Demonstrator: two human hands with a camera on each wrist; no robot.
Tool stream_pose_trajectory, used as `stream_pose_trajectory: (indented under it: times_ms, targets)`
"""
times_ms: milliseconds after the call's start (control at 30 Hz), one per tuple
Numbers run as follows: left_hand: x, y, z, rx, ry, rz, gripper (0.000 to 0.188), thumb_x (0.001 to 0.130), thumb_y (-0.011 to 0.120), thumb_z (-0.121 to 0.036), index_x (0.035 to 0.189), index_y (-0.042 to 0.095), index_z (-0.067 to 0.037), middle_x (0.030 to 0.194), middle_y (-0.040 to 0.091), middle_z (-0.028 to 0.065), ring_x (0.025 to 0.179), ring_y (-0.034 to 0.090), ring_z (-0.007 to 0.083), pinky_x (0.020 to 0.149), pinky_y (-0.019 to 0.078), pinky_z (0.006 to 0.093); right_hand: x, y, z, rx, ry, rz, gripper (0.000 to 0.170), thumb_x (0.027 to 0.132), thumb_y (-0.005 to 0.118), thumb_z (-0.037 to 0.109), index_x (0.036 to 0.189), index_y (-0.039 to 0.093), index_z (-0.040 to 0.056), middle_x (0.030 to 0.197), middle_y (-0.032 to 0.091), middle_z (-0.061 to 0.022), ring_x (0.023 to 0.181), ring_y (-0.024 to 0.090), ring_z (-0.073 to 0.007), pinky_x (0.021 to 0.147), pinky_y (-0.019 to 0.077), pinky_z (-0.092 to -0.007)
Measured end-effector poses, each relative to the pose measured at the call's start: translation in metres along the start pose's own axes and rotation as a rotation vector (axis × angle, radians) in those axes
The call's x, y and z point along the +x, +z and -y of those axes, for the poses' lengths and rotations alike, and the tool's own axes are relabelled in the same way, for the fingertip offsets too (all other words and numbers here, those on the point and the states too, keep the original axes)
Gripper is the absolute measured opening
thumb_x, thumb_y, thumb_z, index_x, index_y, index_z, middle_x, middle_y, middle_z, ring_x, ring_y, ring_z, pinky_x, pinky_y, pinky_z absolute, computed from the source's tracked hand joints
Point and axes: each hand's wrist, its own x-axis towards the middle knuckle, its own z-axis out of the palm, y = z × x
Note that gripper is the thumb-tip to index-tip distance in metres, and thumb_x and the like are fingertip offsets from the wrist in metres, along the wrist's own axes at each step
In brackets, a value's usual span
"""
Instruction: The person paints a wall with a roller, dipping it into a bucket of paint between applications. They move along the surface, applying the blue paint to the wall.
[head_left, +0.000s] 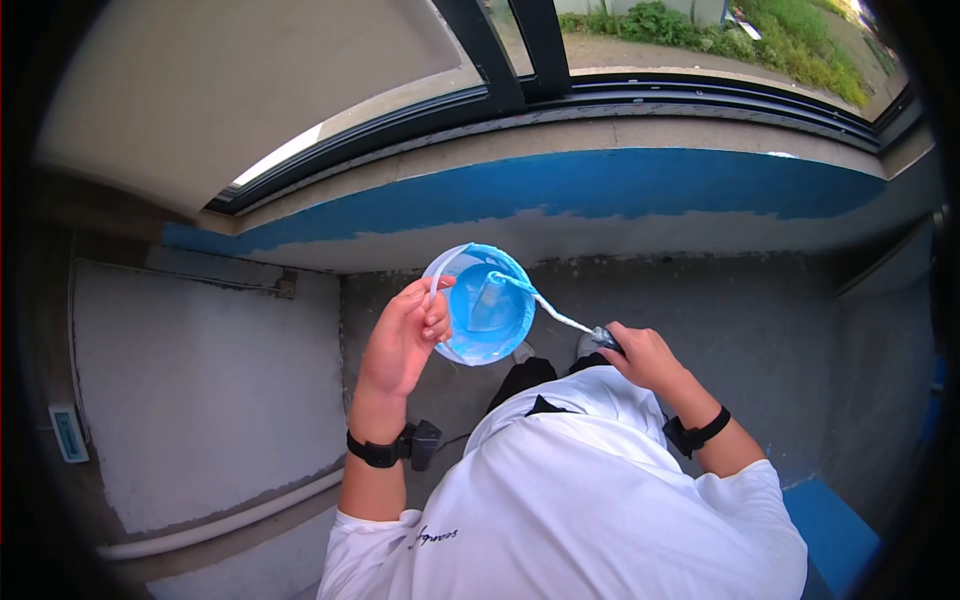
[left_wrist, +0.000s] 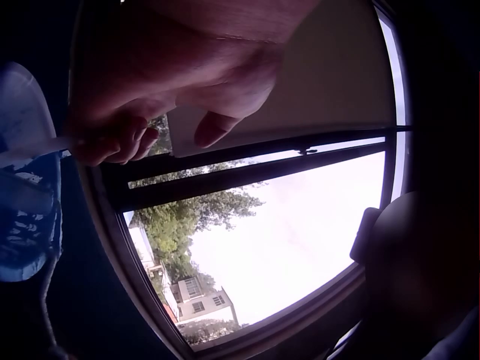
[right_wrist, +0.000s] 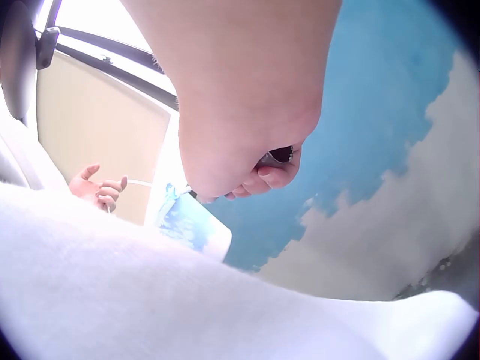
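My left hand holds the white bail handle of a plastic bucket, fingers curled round it. Blue paint coats the bucket's inside and rim. A paint roller reaches into it, its paint-covered head down inside and its bent rod coming out over the right side. The dark grip of the roller is in my right hand, which wraps round it. From the left wrist the bucket's side shows at the left edge; from the right wrist, the grip's dark end pokes out of the fist.
In front, a low wall carries a band of blue paint with a ragged lower edge over grey plaster. Above it runs a dark window frame. A white pipe lies to the left, and a blue object stands behind at right.
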Motion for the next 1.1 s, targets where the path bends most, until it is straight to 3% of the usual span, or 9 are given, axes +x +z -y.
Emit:
stream_pose_trajectory:
  times_ms: [400, 500, 567, 600, 667, 800, 833, 867, 1100]
  targets:
    - [0.017, -0.020, 0.022, -0.157, -0.056, -0.040, 0.038, 0.090, 0.042, -0.031, 0.109, 0.046, 0.001, 0.069, 0.037, -0.0012, 0.063, 0.037, 0.0097, 0.067, 0.0350, 0.0274, -0.008, -0.006, 0.011, 0.212, 0.146, -0.049, 0.019, 0.086, 0.061, 0.019, 0.089, 0.053, 0.0020, 0.068, 0.058, -0.0170, 0.060, 0.056, -0.0346, 0.057, 0.0434, -0.0394]
    - [0.033, -0.021, 0.038, -0.191, -0.054, -0.079, 0.035, 0.090, 0.044, -0.032, 0.106, 0.046, 0.000, 0.069, 0.038, -0.0010, 0.063, 0.038, 0.0100, 0.067, 0.0353, 0.0279, -0.010, -0.010, 0.011, 0.250, 0.287, -0.024, 0.021, 0.087, 0.060, 0.021, 0.088, 0.054, 0.0010, 0.069, 0.059, -0.0169, 0.061, 0.057, -0.0314, 0.059, 0.0436, -0.0381]
    - [0.050, -0.026, 0.056, -0.217, -0.042, -0.110, 0.035, 0.090, 0.044, -0.032, 0.105, 0.046, -0.001, 0.068, 0.038, -0.0008, 0.063, 0.038, 0.0102, 0.067, 0.0353, 0.0280, -0.006, -0.001, -0.011, 0.344, 0.314, -0.082, 0.020, 0.087, 0.059, 0.020, 0.088, 0.053, 0.0004, 0.060, 0.052, -0.0096, 0.054, 0.049, -0.0202, 0.054, 0.0393, -0.0338]
    - [0.035, -0.036, 0.042, -0.244, -0.079, -0.100, 0.034, 0.090, 0.044, -0.032, 0.104, 0.047, -0.001, 0.068, 0.038, -0.0007, 0.063, 0.038, 0.0103, 0.067, 0.0354, 0.0280, -0.017, 0.004, 0.015, 0.338, 0.342, -0.084, 0.020, 0.087, 0.059, 0.020, 0.088, 0.053, 0.0004, 0.060, 0.052, -0.0096, 0.054, 0.049, -0.0202, 0.054, 0.0393, -0.0338]
    - [0.060, -0.036, 0.061, -0.259, -0.083, -0.109, 0.033, 0.090, 0.044, -0.032, 0.103, 0.047, -0.001, 0.068, 0.038, -0.0007, 0.063, 0.038, 0.0105, 0.067, 0.0355, 0.0281, -0.007, 0.020, -0.029, 0.439, 0.288, -0.141, 0.020, 0.090, 0.057, 0.021, 0.086, 0.052, 0.0021, 0.059, 0.049, -0.0036, 0.052, 0.047, -0.0128, 0.049, 0.0371, -0.0301]
    - [0.088, -0.042, 0.076, -0.298, -0.076, -0.152, 0.031, 0.090, 0.044, -0.031, 0.100, 0.047, -0.002, 0.068, 0.038, -0.0007, 0.062, 0.038, 0.0108, 0.066, 0.0353, 0.0280, 0.008, 0.032, -0.060, 0.654, 0.368, -0.093, 0.022, 0.091, 0.056, 0.024, 0.082, 0.051, 0.0036, 0.062, 0.050, -0.0039, 0.052, 0.048, -0.0141, 0.050, 0.0383, -0.0313]
    - [0.062, -0.050, 0.057, -0.327, -0.097, -0.145, 0.030, 0.090, 0.044, -0.031, 0.099, 0.047, -0.003, 0.068, 0.038, -0.0008, 0.062, 0.038, 0.0107, 0.066, 0.0352, 0.0279, -0.007, 0.030, -0.017, 0.807, 0.466, -0.074, 0.022, 0.092, 0.055, 0.025, 0.082, 0.049, 0.0057, 0.062, 0.048, -0.0022, 0.051, 0.045, -0.0116, 0.048, 0.0365, -0.0290]
    - [0.074, -0.053, 0.063, -0.330, -0.097, -0.150, 0.030, 0.090, 0.044, -0.031, 0.099, 0.047, -0.003, 0.068, 0.038, -0.0008, 0.062, 0.038, 0.0107, 0.066, 0.0352, 0.0279, 0.004, 0.028, -0.023, 0.973, 0.533, -0.035, 0.022, 0.093, 0.053, 0.026, 0.082, 0.048, 0.0078, 0.062, 0.046, -0.0004, 0.049, 0.042, -0.0091, 0.045, 0.0348, -0.0267]
    - [0.082, -0.085, 0.081, -0.420, -0.048, -0.274, 0.029, 0.088, 0.045, -0.033, 0.095, 0.047, -0.005, 0.068, 0.036, -0.0017, 0.060, 0.036, 0.0103, 0.065, 0.0333, 0.0277, 0.042, 0.034, -0.038, 1.199, 0.668, -0.119, 0.021, 0.096, 0.047, 0.029, 0.089, 0.045, 0.0094, 0.063, 0.041, 0.0022, 0.047, 0.035, -0.0062, 0.043, 0.0296, -0.0227]
